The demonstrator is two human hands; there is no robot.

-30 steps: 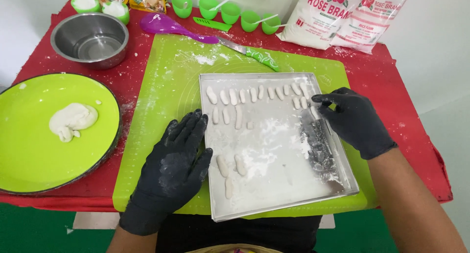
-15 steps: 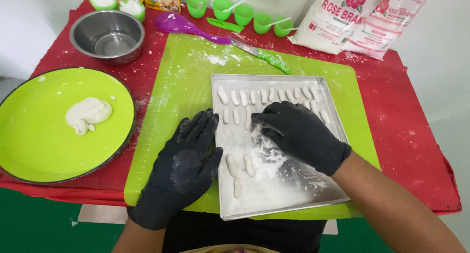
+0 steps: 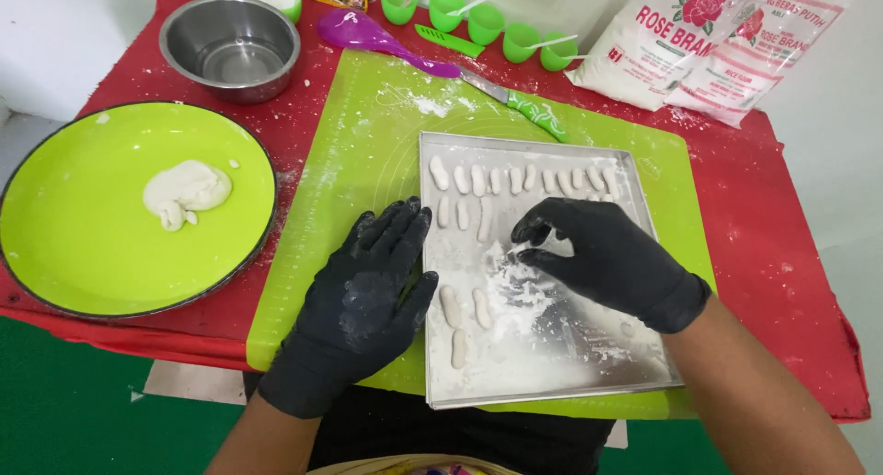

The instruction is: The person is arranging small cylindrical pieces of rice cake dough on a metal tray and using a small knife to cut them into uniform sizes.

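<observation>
A floured metal tray [image 3: 644, 383] lies on a green mat [image 3: 368, 144] and carries several small dough sticks [image 3: 478, 181] in rows at its far end and three more [image 3: 464, 314] near the middle. My left hand [image 3: 368, 291], in a black glove dusted with flour, rests flat on the tray's left edge and the mat. My right hand [image 3: 602, 254], also gloved, hovers over the tray's middle with thumb and fingers pinched over loose flour [image 3: 510, 273]; whether a dough piece is between them is hidden.
A large green plate [image 3: 55, 254] at the left holds a lump of dough [image 3: 184, 190]. Behind stand a steel bowl [image 3: 230, 47], a purple spoon [image 3: 368, 38], a green-handled knife [image 3: 524, 107], several green cups [image 3: 483, 20] and two flour bags [image 3: 671, 43] on the red table.
My right hand has moved from the tray's right edge leftward to the tray's middle and now pinches at the flour. My left hand has stayed at the tray's left edge.
</observation>
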